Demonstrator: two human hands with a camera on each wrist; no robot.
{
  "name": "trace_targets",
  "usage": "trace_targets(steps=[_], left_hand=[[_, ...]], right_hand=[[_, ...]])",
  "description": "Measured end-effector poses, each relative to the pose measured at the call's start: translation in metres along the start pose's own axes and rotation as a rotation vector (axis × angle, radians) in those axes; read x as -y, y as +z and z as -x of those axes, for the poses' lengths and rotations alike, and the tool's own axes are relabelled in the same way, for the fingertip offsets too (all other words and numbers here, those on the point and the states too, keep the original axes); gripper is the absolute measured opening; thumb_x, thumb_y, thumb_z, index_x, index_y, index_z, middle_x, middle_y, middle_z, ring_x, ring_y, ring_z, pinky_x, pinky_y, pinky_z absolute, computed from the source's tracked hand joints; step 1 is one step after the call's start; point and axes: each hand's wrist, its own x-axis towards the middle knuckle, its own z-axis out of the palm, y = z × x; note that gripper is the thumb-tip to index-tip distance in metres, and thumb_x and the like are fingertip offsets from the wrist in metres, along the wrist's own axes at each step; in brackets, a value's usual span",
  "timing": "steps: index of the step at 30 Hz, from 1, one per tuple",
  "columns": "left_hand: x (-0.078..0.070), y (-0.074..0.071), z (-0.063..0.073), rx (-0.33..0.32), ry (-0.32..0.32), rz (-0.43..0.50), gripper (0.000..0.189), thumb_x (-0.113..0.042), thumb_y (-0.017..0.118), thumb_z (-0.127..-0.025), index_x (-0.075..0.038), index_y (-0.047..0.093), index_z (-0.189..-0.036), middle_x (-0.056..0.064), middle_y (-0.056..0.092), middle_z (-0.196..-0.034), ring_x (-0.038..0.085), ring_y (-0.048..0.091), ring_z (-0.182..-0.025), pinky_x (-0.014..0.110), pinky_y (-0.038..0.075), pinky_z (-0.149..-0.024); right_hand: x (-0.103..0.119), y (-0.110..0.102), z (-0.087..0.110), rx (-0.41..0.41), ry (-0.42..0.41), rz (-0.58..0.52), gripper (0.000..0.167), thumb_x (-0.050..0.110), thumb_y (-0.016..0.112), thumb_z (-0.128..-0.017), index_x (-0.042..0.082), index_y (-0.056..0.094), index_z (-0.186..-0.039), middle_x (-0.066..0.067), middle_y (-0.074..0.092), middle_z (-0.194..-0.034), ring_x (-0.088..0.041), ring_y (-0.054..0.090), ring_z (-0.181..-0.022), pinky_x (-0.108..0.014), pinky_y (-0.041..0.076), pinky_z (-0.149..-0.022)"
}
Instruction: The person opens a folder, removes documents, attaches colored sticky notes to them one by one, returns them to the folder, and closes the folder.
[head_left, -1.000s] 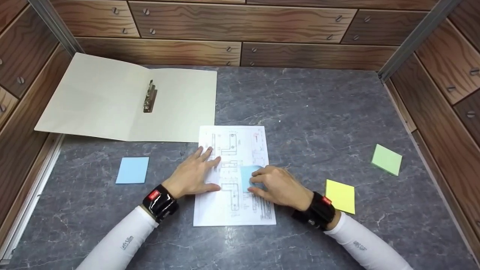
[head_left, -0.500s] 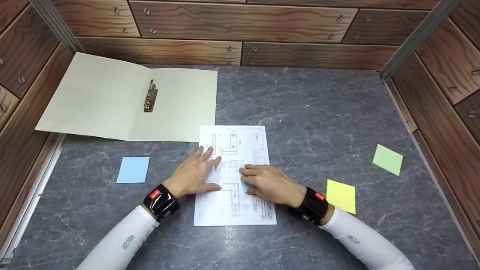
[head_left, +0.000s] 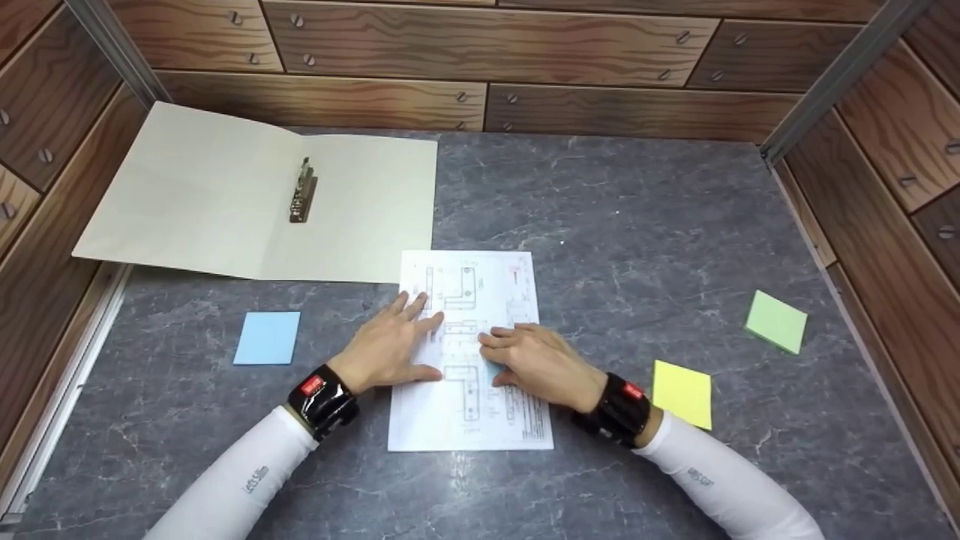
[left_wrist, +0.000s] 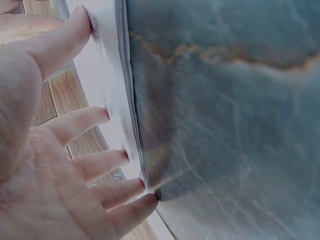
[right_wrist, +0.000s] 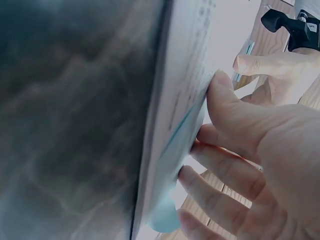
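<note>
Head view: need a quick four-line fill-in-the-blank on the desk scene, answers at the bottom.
1. The right hand partly covers a sticky note whose colour is ____.
2. The pad nearest the right wristband is ____.
3. The rightmost pad on the tabletop is ____.
4. In the head view, the left hand lies across the ____ long edge of the paper.

Missing words: blue; yellow; green; left.

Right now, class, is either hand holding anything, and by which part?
Nothing is gripped: the left hand rests on the drawing, the right hand on its blue note.
</note>
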Motion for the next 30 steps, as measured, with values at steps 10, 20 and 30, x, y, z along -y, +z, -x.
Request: trace_targets(steps=[10, 20, 30], left_hand=[[-0.001, 0.001, -0.001, 0.009, -0.009, -0.008, 0.105, -0.06, 0.099, -0.089, -0.01, 0.058, -0.173, 0.035, 0.035, -0.185, 0.067, 0.033, -0.172, 0.08, 0.036, -0.14], [-0.001, 0.0, -0.002, 0.032, -0.011, -0.01, 0.109, -0.061, 0.098, -0.089, -0.01, 0.054, -0.175, 0.036, 0.031, -0.186, 0.067, 0.029, -0.173, 0.081, 0.03, -0.14], [-0.001, 0.0, -0.001, 0.02, 0.002, -0.027, 0.107, -0.061, 0.097, -0.09, -0.01, 0.055, -0.174, 0.036, 0.034, -0.185, 0.067, 0.031, -0.173, 0.08, 0.033, -0.14]], right_hand=[[-0.009, 0.0, 0.009, -0.007, 0.076, -0.024, 0.049, 0.032, 0.092, -0.098, 0.009, 0.082, -0.14, -0.017, 0.077, -0.158, -0.037, 0.076, -0.147, -0.062, 0.064, -0.121], [-0.022, 0.0, 0.024, -0.056, 0.085, 0.017, 0.031, 0.028, 0.094, -0.097, 0.011, 0.082, -0.121, -0.017, 0.08, -0.154, -0.038, 0.078, -0.143, -0.062, 0.064, -0.119], [-0.031, -0.001, 0.035, -0.088, 0.112, 0.018, 0.031, 0.03, 0.096, -0.095, 0.012, 0.071, -0.097, -0.016, 0.082, -0.15, -0.04, 0.08, -0.14, -0.062, 0.067, -0.116]])
